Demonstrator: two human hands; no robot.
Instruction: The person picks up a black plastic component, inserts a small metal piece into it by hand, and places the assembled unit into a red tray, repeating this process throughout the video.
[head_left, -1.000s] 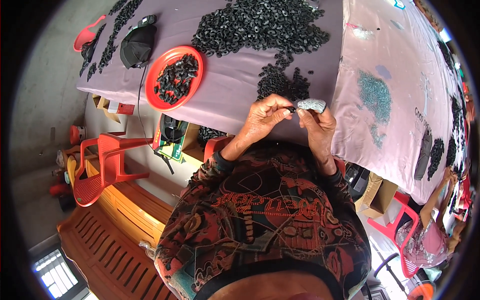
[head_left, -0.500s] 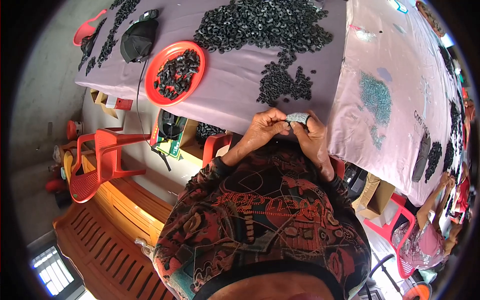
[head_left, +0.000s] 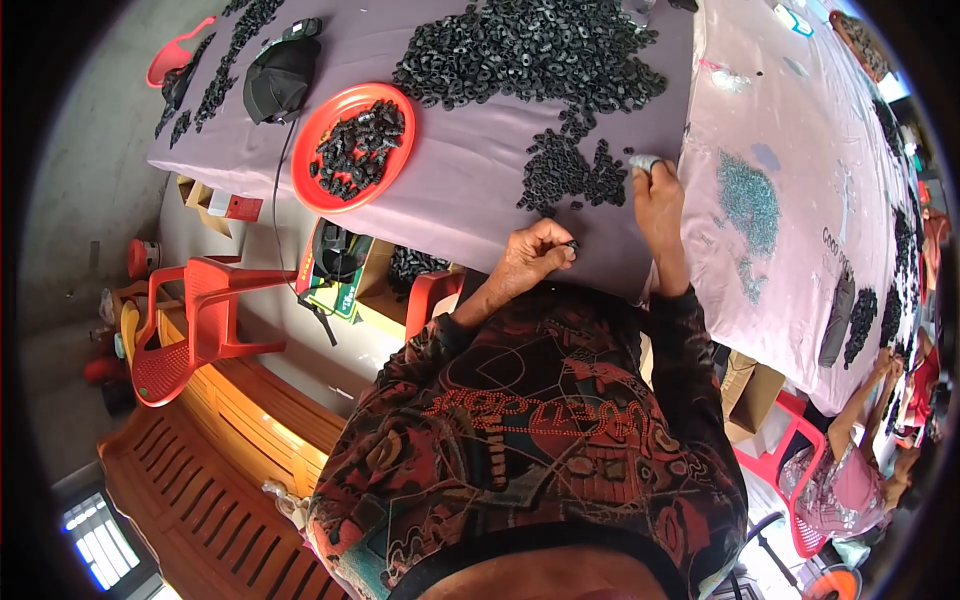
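Head view, frame centre: left hand (head_left: 535, 255) pinches one small black part (head_left: 572, 244), right hand (head_left: 655, 185) grips a grey piece (head_left: 643, 161) beside the black heap (head_left: 570, 175); joining likely requires bringing hands together.

On the table (head_left: 470, 190), a large heap of small parts (head_left: 530, 50) lies at 12 o'clock. A smaller pile (head_left: 570, 175) sits just before it, between the two hands. A plate (head_left: 352, 147) filled with parts lies at 10 o'clock, a cap (head_left: 275, 80) behind it. A scatter of tiny bits (head_left: 748, 200) lies at 2 o'clock. A chair (head_left: 195, 325) stands at 8 o'clock, beside the table.
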